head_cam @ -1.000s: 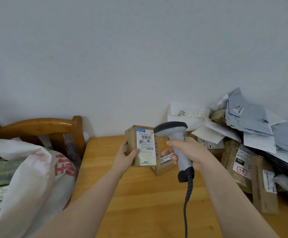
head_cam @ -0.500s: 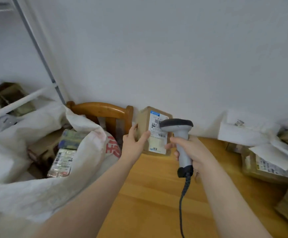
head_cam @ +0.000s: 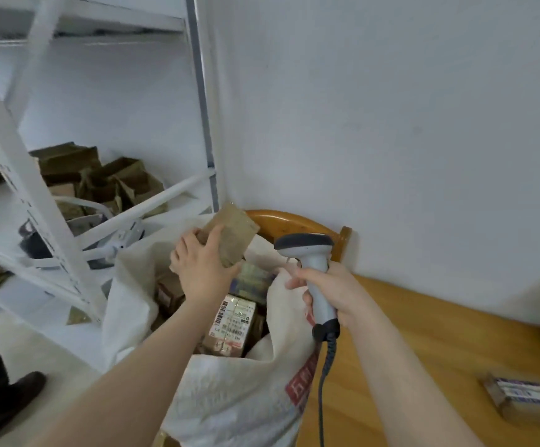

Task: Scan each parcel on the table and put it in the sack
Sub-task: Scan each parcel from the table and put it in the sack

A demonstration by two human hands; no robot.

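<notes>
My left hand (head_cam: 202, 269) grips a small brown cardboard parcel (head_cam: 235, 233) and holds it tilted above the open mouth of the white sack (head_cam: 230, 391). Several labelled boxes lie inside the sack, one with a white barcode label (head_cam: 233, 321). My right hand (head_cam: 330, 291) grips the grey handheld scanner (head_cam: 310, 262) upright over the sack's right rim; its black cable hangs down. Another flat parcel (head_cam: 526, 398) lies on the wooden table (head_cam: 423, 343) at the lower right.
A wooden chair back (head_cam: 294, 224) stands behind the sack against the white wall. A white metal shelf rack (head_cam: 36, 195) with crumpled brown cartons fills the left. A dark shoe (head_cam: 14, 391) is on the floor at lower left.
My view has swung left from the table to the sack. My left hand has carried the parcel leftward from in front of the scanner to above the sack's opening, label now turned away.
</notes>
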